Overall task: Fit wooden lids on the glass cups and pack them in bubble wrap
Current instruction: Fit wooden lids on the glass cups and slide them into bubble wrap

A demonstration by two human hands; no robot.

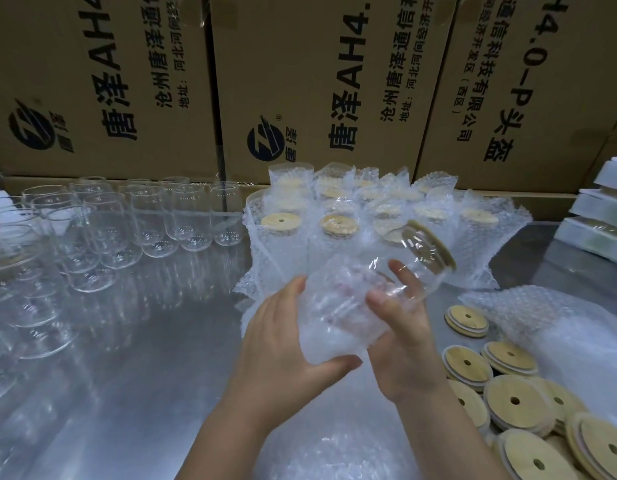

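Lidded glass cup (416,263) tilted above the bench (154,323), base half inside a bubble wrap bag (334,323); my right hand (400,344) grasps the cup; my left hand (282,341) clasps the bag; loose wooden lids (514,407) lie right; wrapped cups (334,216) behind.

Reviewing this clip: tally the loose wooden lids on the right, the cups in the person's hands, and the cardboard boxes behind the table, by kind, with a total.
Loose wooden lids: about 8; the stack overlaps and runs off the frame, so this is approximate
Lidded glass cup held in both hands, partly in a bubble wrap bag: 1
Cardboard boxes: 3
Total: about 12
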